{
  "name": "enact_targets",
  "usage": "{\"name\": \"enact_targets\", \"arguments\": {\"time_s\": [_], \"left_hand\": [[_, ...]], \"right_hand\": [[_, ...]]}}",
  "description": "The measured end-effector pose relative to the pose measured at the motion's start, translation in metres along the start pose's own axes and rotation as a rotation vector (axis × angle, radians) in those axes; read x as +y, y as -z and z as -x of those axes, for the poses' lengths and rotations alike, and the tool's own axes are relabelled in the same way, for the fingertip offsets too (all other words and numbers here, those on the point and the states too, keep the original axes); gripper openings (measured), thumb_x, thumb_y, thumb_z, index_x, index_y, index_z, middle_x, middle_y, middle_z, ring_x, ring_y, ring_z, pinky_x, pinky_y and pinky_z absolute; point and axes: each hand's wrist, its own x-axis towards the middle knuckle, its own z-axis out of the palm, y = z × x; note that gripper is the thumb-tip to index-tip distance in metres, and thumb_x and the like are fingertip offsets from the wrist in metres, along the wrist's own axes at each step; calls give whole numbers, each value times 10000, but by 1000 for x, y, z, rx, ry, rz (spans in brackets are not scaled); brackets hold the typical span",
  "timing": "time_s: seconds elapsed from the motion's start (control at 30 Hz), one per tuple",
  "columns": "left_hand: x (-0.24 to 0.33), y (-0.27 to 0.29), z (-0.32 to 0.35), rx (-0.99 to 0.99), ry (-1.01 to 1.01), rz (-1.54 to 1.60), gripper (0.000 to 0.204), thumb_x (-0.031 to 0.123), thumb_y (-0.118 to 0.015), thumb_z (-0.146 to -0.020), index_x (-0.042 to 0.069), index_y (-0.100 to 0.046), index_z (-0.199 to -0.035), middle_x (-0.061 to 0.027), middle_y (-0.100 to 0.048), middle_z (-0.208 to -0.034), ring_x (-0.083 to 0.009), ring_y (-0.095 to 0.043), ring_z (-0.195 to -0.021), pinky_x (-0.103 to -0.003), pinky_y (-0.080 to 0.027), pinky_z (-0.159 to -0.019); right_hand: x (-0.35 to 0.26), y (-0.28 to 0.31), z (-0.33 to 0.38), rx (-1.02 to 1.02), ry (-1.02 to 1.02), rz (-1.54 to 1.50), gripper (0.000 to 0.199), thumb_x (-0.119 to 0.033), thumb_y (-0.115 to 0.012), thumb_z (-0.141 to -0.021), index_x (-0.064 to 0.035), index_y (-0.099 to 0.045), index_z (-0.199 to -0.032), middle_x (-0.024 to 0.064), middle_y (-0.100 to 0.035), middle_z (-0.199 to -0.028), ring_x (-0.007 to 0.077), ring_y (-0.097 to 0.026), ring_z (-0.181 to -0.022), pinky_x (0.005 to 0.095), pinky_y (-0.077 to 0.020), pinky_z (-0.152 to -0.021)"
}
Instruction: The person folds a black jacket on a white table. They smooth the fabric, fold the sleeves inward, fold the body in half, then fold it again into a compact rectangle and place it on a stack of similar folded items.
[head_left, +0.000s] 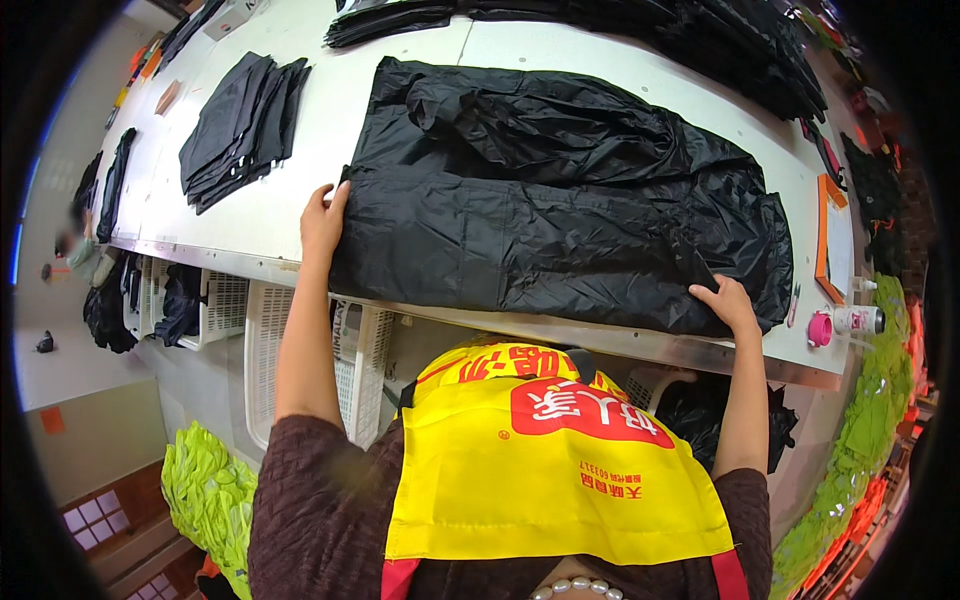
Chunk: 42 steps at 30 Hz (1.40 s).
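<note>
A large black garment (430,240) of thin, shiny fabric lies on the white table before me. Its near part is laid in a flat long strip, while the far part is bunched and wrinkled. At its left edge is my left hand (322,228), thumb against the fabric and fingers apart from it over the tabletop. My right hand (730,303) rests on the cloth near the front right corner, thumb and forefinger spread; its other fingers are partly hidden. Neither hand visibly grips the fabric.
Stacked black pieces (243,125) lie left on the table (335,95); more black garments (730,50) line the far side. At right are an orange-edged clipboard (826,235) and a bottle with a pink lid (858,320). White crates (268,350) stand below the front edge.
</note>
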Motion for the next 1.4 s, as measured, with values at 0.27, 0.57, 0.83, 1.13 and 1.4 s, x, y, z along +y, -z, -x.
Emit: {"name": "enact_targets", "arguments": {"time_s": [0.27,0.57,0.83,1.13,1.4], "left_hand": [[-32,-25,41,-56,73,-226,501,513,-575,-822,23,-594,-925,-221,-631,-871,-399,-591,-847,-429,-453,-752],[-23,-28,37,-43,106,-280,436,434,-587,-848,-2,-590,-834,-169,-613,-805,-322,-570,-745,-403,-440,-665],[37,-26,96,-101,-893,-295,531,310,-650,-771,70,-518,-1225,-162,-460,-1294,-337,-370,-1246,-472,-242,-1041],[30,-48,99,-241,-892,-450,678,537,-581,-768,126,-461,-1295,-146,-361,-1385,-325,-278,-1306,-547,-196,-1028],[76,-43,-32,-69,-344,187,359,232,-602,-841,0,-576,-1113,-163,-632,-978,-284,-613,-870,-358,-476,-771]], "right_hand": [[-2,-30,15,254,-40,217,580,-515,-488,-862,13,-623,-665,186,-596,-753,362,-571,-747,449,-448,-664],[10,-1,11,273,0,65,515,-509,-555,-807,-3,-611,-733,172,-619,-751,362,-593,-785,431,-463,-688],[52,-21,47,691,197,339,334,-282,-653,-784,-18,-590,-979,133,-606,-953,305,-530,-960,427,-375,-878],[-94,-74,38,322,593,268,654,-437,-598,-792,-82,-418,-1310,161,-348,-1384,357,-269,-1302,530,-213,-1039],[-65,7,-33,561,529,-116,324,-123,-635,-775,-1,-575,-1069,181,-572,-1105,342,-527,-1046,390,-422,-913]]}}
